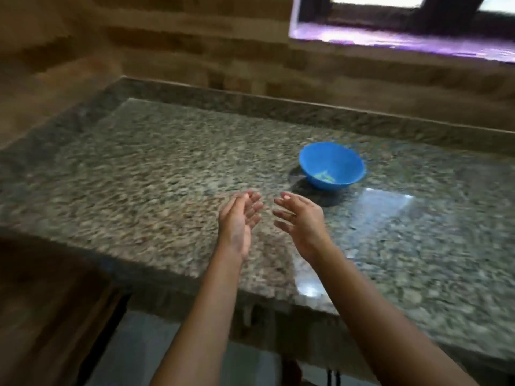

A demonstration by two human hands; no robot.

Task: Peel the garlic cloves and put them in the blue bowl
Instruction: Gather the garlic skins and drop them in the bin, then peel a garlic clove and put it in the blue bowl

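A speckled granite tabletop (139, 176) in grey, brown and cream fills most of the view. A raised strip of the same stone (250, 104) runs along its back edge and round its left edge. Behind it stands a brown wall (195, 51), so smeared by motion blur that its surface shows only as blocks of darker and lighter tone. One window (404, 23) sits in the wall above the tabletop's back right corner, with a dark frame and a purplish sheen along its sill. A bright patch of reflected light (384, 201) lies on the polished stone toward the right side, and another glints at the front edge. One blue bowl (342, 160) stands on the tabletop, right of the middle and nearer the back edge than the front. In its bottom lie some small pale pieces (323, 176), too blurred to count or to identify. Two bare forearms reach in from below the front edge. The left hand (239, 221) and the right hand (302, 218) hover over the stone between the bowl and the front edge. Their palms are turned toward each other with a gap between them, fingers spread and loosely extended, holding nothing. Under the front edge a strip of grey floor (156, 344) shows.
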